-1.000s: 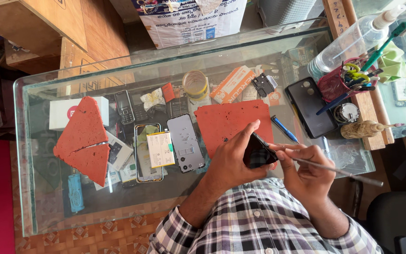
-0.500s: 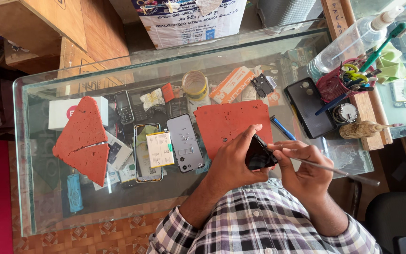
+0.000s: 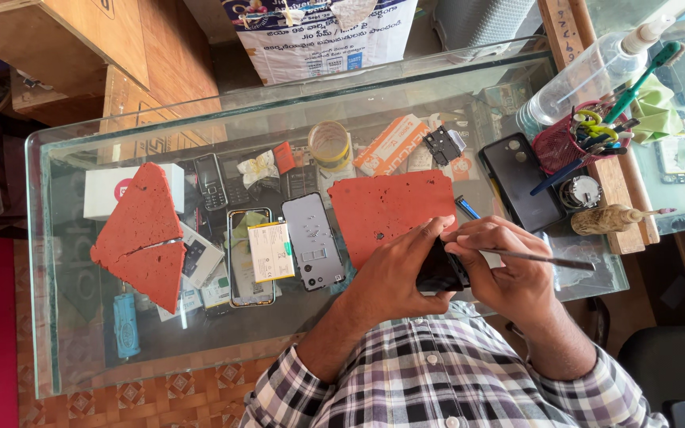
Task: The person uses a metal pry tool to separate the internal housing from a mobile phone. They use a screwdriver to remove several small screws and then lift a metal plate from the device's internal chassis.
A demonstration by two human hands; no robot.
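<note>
Over the glass-topped counter, beside a red perforated rubber mat, a small black phone part is gripped in the closed left hand, and steadier support is advised while the right hand, pinched shut, works a thin metal probe against it.

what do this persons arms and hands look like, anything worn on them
Both hands, the left hand and the right hand, are bare: no gloves, and no rings or watch that I can make out. The forearms are uncovered. The sleeves are rolled up to about the elbows and belong to a buttoned plaid shirt checked in white, grey, black and purple.
</note>
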